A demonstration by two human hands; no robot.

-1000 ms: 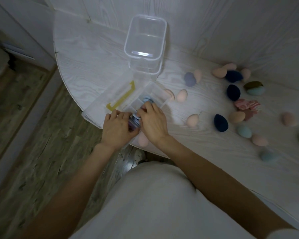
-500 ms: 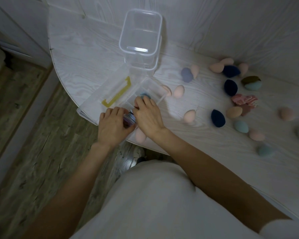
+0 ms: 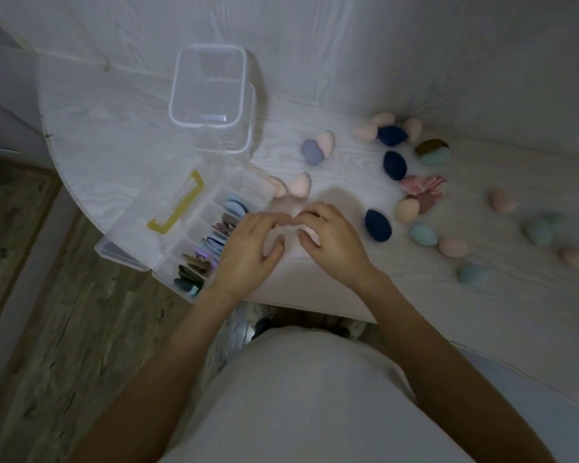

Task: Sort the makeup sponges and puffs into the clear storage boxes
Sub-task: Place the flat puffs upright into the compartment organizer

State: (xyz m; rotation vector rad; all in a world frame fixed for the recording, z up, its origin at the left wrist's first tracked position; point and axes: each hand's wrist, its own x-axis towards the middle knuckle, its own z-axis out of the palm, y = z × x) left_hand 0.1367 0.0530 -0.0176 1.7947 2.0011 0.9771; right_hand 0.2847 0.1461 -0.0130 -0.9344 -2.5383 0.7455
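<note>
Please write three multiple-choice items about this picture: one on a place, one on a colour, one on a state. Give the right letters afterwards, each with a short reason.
1. Where does the tall clear box stand?
A. behind the divided organizer
B. on the floor
C. on the person's lap

2. What colour is the handle on the organizer lid?
A. red
B. yellow
C. black

3. In what state is the divided organizer?
A. closed
B. upside down
C. open, with puffs in its compartments

Answers: 1 A, it stands farther back on the table. 2 B, the handle shows yellow. 3 C, the lid lies flipped back and coloured puffs fill the compartments.
</note>
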